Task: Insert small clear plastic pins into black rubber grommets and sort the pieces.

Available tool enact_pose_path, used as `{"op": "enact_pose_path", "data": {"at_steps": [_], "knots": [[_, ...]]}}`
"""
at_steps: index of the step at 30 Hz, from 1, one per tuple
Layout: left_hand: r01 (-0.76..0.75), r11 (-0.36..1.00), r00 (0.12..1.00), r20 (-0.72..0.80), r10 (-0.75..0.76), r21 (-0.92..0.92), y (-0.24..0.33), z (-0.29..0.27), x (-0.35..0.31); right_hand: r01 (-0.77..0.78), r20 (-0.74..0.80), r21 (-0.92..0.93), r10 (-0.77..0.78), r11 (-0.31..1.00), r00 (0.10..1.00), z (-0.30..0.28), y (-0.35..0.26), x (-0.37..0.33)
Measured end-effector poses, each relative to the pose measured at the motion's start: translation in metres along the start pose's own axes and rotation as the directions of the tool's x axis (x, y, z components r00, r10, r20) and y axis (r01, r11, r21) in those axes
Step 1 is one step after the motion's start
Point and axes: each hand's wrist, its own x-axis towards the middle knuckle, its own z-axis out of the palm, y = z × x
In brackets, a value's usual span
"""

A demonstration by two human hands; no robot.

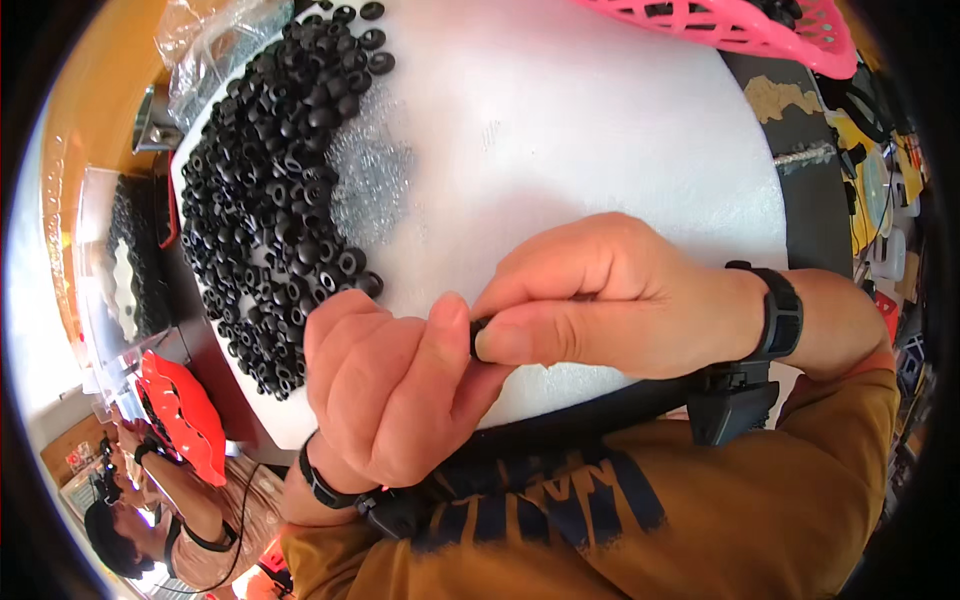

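Note:
My left hand (390,385) and my right hand (600,300) meet fingertip to fingertip over the near edge of the white tabletop. Between them is a small black round part (478,340), mostly covered by the fingers. The right thumb and forefinger pinch it, and the left thumb and fingers close on it from the other side. Left of the hands spreads a big heap of black ring-shaped caps (290,180), many with a hole in the middle. Small shiny metal pieces (370,170) lie beside the heap on its right.
A pink plastic basket (720,25) with black things in it sits at the far right. Clear plastic bags (210,50) lie at the far left. A red tray (185,415) stands left of the table, near another person (190,510) at work. Tools and goods crowd the right side.

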Motion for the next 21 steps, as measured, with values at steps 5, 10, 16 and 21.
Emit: {"op": "enact_pose_path", "data": {"at_steps": [5,10,16,21], "knots": [[-0.061,0.996,0.995,-0.069,0.066,0.067,-0.007,0.005,0.005,-0.025,-0.021,0.178,0.029,0.984,0.999,0.001,-0.004,0.002],[0.159,0.945,0.987,0.044,-0.153,-0.285,-0.011,-0.001,0.005,-0.090,-0.028,0.180,0.097,0.979,0.995,0.002,-0.006,0.001],[0.383,0.719,0.923,0.216,-0.317,-0.580,-0.016,-0.012,0.005,-0.028,-0.001,0.139,0.029,0.990,1.000,0.004,-0.002,0.000],[0.474,0.620,0.879,0.296,-0.374,-0.626,-0.015,-0.013,0.011,0.234,-0.039,-0.268,-0.254,0.935,0.967,0.002,0.003,0.004]]}}
